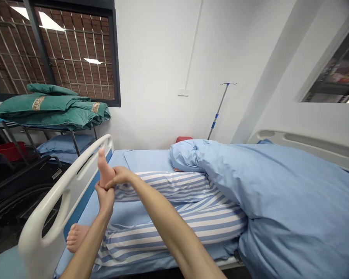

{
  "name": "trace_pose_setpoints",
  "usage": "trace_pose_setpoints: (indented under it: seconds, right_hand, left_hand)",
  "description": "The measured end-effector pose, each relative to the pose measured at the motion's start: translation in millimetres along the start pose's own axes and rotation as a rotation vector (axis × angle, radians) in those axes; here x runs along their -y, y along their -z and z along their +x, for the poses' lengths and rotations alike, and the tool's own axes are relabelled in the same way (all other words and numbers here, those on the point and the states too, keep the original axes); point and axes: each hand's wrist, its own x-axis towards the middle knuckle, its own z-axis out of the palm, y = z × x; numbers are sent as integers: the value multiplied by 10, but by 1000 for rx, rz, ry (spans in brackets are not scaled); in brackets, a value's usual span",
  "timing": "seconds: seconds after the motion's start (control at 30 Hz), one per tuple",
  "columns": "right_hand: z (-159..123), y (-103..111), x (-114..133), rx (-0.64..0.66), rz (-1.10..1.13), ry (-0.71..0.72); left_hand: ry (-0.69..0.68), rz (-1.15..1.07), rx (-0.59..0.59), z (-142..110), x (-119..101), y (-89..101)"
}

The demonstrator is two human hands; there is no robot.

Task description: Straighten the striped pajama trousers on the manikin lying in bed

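Left hand [104,198] and right hand [120,176] both wrapped snugly around a raised bare foot [104,169] at 11 o'clock, over a hospital bed [46,221].

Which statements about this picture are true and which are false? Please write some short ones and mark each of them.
1. The left hand supports the raised foot from below, near the ankle. True.
2. The right hand holds a towel. False: it is bare and grips the ankle from above.
3. The other foot lies on the bed, beside the white side rail. True.
4. The blue quilt covers both legs completely. False: it is pushed aside, and the striped trousers show.
5. A drip stand stands beyond the bed, near the wall. True.
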Motion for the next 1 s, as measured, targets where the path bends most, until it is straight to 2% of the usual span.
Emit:
trace_pose_setpoints:
  seconds: [0.07, 0.13, 0.23, 0.3, 0.4, 0.5, 0.6, 0.73, 0.87, 1.0]
  right_hand:
    - [-139, 417, 96, -57, 109, 36]
    - [-326, 844, 182, -94, 200, 72]
    - [-690, 1454, 269, -221, 302, 121]
    - [-967, 1805, 298, -311, 338, 139]
    - [-1349, 2197, 317, -380, 406, 196]
    - [-1559, 2385, 320, -388, 447, 216]
    - [-1507, 2364, 301, -362, 447, 243]
    - [-1094, 2077, 236, -346, 398, 224]
    - [-534, 1568, 150, -284, 295, 154]
    - [-28, 868, 16, -147, 141, 103]
  left_hand:
    - [20, 7, -37, 81, -384, -126]
    - [-67, -14, 16, 116, -836, -270]
    - [-249, -32, 107, 92, -1532, -532]
    - [-322, -34, 143, 43, -1943, -730]
    - [-401, -109, 211, -38, -2403, -1010]
    - [-473, -168, 252, -82, -2618, -1171]
    - [-470, -149, 265, -48, -2580, -1141]
    - [-346, -28, 236, 128, -2205, -867]
    - [-162, 142, 218, 385, -1538, -504]
    - [8, 304, 192, 568, -735, -159]
